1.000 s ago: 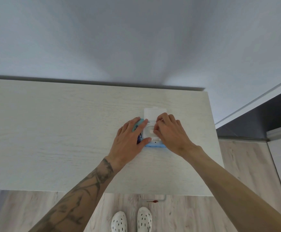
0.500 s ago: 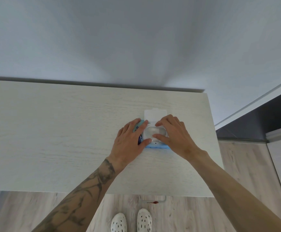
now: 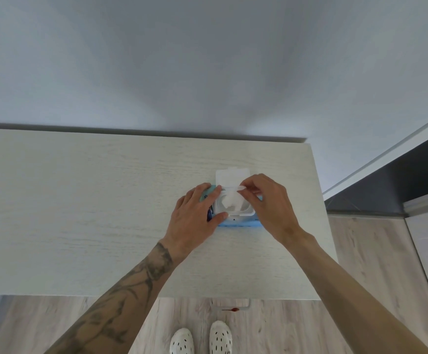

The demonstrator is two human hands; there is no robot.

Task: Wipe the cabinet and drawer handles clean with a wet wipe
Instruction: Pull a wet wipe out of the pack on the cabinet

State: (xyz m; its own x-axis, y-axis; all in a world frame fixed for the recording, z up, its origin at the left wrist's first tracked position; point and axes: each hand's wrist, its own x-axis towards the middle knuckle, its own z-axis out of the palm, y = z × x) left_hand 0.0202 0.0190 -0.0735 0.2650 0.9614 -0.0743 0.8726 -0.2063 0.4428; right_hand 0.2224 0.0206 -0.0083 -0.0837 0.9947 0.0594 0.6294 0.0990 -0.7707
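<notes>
A blue pack of wet wipes (image 3: 235, 222) lies on the pale wooden cabinet top (image 3: 93, 200), its white flip lid (image 3: 232, 177) standing open. My left hand (image 3: 195, 215) presses down on the pack's left side, fingers spread over it. My right hand (image 3: 269, 203) pinches the top edge of a white wet wipe (image 3: 230, 201) that sticks partly out of the pack's opening. A handle (image 3: 233, 306) peeks out below the cabinet's front edge, with a small red tag on it.
The cabinet stands against a pale wall (image 3: 207, 60). Its right edge ends near a dark recess and white furniture (image 3: 427, 226). Wood-look floor (image 3: 373, 251) runs below, where my white perforated shoes (image 3: 200, 338) stand.
My right hand has gone from the pack's opening to pinching a wipe and lifting it partly out. My left hand has stayed on the pack.
</notes>
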